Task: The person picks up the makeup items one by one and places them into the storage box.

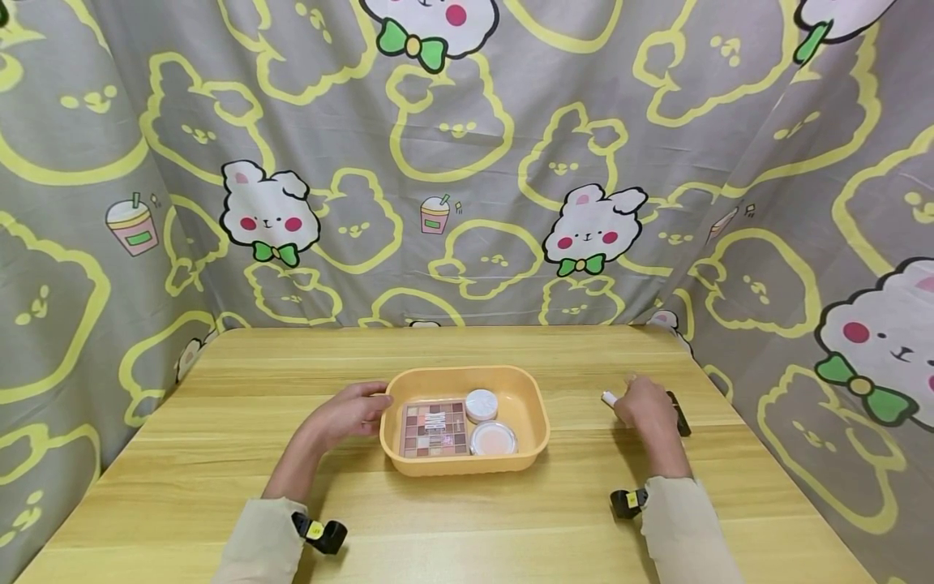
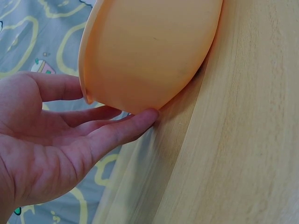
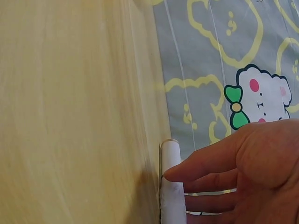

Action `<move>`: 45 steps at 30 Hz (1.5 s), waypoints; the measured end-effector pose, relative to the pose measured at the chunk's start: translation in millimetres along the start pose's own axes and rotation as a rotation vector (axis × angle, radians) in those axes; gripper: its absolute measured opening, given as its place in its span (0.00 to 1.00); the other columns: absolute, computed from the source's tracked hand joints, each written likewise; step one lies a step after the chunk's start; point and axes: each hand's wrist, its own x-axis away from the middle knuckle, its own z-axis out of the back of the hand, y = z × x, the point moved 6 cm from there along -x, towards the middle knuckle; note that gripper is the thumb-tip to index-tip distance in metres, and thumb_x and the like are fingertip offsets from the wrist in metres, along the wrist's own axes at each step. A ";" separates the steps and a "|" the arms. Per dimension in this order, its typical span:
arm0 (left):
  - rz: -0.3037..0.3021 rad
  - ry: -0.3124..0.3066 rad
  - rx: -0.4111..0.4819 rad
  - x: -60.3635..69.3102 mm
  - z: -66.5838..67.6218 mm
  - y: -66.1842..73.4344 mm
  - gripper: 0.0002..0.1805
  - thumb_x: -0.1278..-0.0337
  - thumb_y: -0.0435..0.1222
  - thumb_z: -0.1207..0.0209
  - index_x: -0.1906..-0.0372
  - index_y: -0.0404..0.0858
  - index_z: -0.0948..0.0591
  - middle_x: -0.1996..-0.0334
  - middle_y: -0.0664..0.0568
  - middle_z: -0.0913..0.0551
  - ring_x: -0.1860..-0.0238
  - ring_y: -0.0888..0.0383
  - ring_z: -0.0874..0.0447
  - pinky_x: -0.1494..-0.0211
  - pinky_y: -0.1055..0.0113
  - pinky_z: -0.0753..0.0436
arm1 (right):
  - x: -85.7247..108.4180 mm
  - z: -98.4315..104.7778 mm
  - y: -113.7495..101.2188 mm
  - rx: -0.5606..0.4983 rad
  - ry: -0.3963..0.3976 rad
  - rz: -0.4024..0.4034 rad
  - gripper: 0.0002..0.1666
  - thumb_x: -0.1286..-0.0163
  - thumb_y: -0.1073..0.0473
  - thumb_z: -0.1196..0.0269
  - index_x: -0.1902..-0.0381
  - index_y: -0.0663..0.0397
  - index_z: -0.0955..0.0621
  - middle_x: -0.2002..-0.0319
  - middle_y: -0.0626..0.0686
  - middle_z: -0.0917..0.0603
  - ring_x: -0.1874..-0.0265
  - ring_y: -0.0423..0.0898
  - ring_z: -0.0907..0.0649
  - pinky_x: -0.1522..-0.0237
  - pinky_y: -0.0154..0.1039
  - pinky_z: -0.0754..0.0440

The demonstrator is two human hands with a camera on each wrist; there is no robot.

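A yellow-orange plastic basket (image 1: 538, 438) sits on the table, holding an eyeshadow palette (image 1: 456, 434), a white round case (image 1: 481, 405) and a round compact of pale powder (image 1: 494, 439). At its left end my left hand (image 1: 356, 414) grips it, one finger at the rim (image 2: 85, 60) and others low against the outer wall. To the basket's right, my right hand (image 1: 645, 404) pinches a slim white tube (image 3: 172, 186) between thumb and fingers. The tube's lower part runs out of the right wrist view.
A dark flat object (image 1: 679, 414) lies on the table just beyond my right hand, partly covered by it. The wooden table (image 1: 467, 527) ends at a grey cartoon-print curtain (image 1: 474, 268) hung at the back and sides.
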 end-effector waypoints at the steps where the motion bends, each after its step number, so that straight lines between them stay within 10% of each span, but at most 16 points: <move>1: 0.001 -0.001 0.000 0.0 -0.1 -0.2 0.29 0.23 0.38 0.54 0.26 0.26 0.38 0.36 0.32 0.24 0.40 0.49 0.20 0.40 0.55 0.16 | 0.2 0.0 0.0 0.003 -0.004 0.000 0.24 0.34 0.64 0.42 0.41 0.67 0.27 0.61 0.71 0.21 0.71 0.58 0.24 0.74 0.46 0.26; 31: 0.002 -0.004 -0.007 -0.2 0.1 -1.0 0.30 0.23 0.38 0.54 0.25 0.26 0.39 0.36 0.32 0.24 0.39 0.47 0.20 0.39 0.55 0.16 | -0.5 0.4 1.5 0.033 -0.003 0.016 0.31 0.32 0.64 0.44 0.32 0.66 0.29 0.49 0.75 0.21 0.70 0.58 0.25 0.72 0.45 0.26; 45: -0.006 -0.001 -0.004 -0.3 0.0 0.1 0.30 0.23 0.37 0.53 0.26 0.26 0.39 0.36 0.32 0.24 0.38 0.47 0.20 0.39 0.54 0.16 | 0.7 4.3 -1.1 0.024 0.053 0.076 0.15 0.37 0.65 0.45 0.54 0.67 0.21 0.68 0.64 0.19 0.74 0.55 0.25 0.74 0.44 0.27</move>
